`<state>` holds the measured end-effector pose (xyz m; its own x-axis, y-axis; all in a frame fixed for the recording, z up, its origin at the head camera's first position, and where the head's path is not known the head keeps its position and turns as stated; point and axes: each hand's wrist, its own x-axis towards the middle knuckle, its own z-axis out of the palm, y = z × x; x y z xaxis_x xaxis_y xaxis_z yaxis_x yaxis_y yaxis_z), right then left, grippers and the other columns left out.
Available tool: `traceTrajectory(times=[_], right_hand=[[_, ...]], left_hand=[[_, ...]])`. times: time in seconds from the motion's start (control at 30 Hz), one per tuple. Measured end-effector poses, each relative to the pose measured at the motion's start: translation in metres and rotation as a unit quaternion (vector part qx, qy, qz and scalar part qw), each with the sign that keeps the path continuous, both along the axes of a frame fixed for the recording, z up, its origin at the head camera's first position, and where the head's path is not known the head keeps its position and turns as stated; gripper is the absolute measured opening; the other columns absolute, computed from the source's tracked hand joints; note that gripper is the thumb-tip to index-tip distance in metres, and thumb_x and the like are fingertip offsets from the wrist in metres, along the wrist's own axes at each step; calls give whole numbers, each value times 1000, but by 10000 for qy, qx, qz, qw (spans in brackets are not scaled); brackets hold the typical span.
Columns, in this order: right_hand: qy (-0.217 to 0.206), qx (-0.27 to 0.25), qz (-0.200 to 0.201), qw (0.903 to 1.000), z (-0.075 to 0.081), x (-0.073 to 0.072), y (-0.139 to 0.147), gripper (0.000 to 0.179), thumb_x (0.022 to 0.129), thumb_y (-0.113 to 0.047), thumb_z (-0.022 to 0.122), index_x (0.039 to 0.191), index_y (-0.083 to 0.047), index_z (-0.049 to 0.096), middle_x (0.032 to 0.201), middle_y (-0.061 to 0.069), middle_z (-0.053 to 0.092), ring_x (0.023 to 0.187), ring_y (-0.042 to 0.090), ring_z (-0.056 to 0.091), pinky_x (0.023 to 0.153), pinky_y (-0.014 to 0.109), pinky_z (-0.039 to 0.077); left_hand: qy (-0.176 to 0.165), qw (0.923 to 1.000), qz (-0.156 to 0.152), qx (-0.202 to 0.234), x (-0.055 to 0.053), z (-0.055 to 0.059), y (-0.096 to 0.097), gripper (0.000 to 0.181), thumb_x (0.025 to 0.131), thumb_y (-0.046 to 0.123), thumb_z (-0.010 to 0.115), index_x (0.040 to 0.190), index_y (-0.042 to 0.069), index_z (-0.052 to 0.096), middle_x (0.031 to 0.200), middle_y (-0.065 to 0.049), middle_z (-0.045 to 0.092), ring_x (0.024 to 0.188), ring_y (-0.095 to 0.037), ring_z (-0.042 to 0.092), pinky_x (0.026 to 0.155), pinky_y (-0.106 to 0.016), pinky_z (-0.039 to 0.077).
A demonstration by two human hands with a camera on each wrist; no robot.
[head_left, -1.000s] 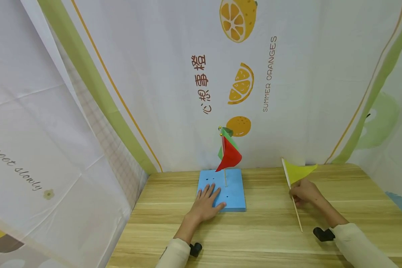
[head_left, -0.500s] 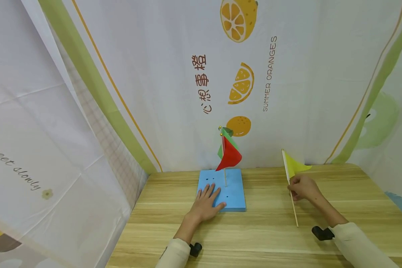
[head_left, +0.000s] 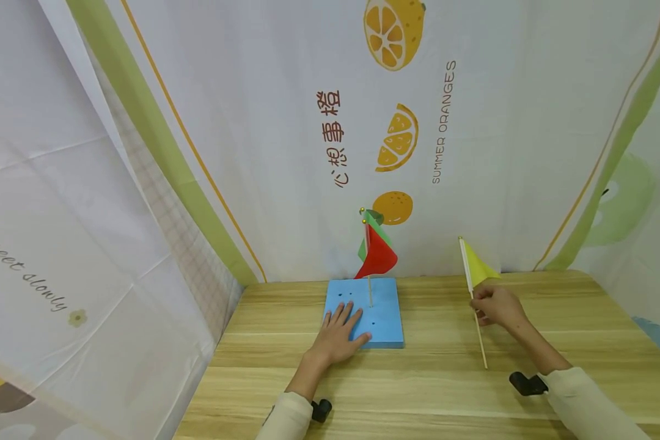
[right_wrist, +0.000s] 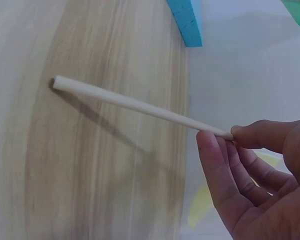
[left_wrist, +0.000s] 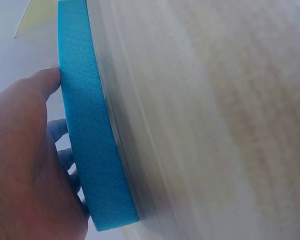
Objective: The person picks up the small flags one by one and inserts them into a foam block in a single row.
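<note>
My left hand (head_left: pixel 334 339) rests with spread fingers on a blue foam block (head_left: pixel 387 333), over its front left part. In the left wrist view the thumb (left_wrist: pixel 49 80) lies along the block's top edge. A red pennant flag (head_left: pixel 379 252) stands upright on its stick in the block, with a green flag (head_left: pixel 362 251) partly hidden behind it. To the right, my right hand (head_left: pixel 499 305) pinches the stick of a yellow pennant flag (head_left: pixel 477 267) between thumb and fingers, just below the cloth. The flag leans slightly left; its bare stick (right_wrist: pixel 135 103) ends right at the tabletop, where its shadow meets it.
Small holes (head_left: pixel 373 323) show in the block's top. The wooden table (head_left: pixel 429 391) ends at the back against a white curtain (head_left: pixel 286 153) printed with oranges. More curtain hangs at both sides. A black wrist device (head_left: pixel 528 384) sits by the right sleeve.
My right hand has shifted slightly left and the yellow flag has come up a little, standing more upright, with its cloth turned narrower to the view. The left hand stays in place on the block.
</note>
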<state>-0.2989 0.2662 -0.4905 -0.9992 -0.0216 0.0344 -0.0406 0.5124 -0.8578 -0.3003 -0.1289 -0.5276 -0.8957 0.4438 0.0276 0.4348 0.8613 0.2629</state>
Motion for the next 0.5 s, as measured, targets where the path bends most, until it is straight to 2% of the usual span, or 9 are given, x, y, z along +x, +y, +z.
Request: traceTrajectory(times=[0.17, 0.5], right_hand=[[80, -114, -22, 9999, 4, 1, 0, 19, 96, -10, 57, 103, 7, 60, 97, 26, 66, 73, 22, 68, 61, 34, 61], [168, -69, -1, 9998, 11, 0, 0, 24, 97, -13, 57, 108, 8, 60, 101, 27, 65, 78, 23, 68, 64, 33, 62]], left_hand=[[-25, 10000, 10, -32, 2, 3, 1, 73, 98, 63, 38, 156, 21, 30, 165, -8, 17, 153, -32, 12, 122, -58, 14], [-52, 10000, 47, -30, 5, 6, 2, 73, 98, 63, 39, 156, 20, 30, 165, -7, 17, 153, -32, 12, 122, -58, 15]])
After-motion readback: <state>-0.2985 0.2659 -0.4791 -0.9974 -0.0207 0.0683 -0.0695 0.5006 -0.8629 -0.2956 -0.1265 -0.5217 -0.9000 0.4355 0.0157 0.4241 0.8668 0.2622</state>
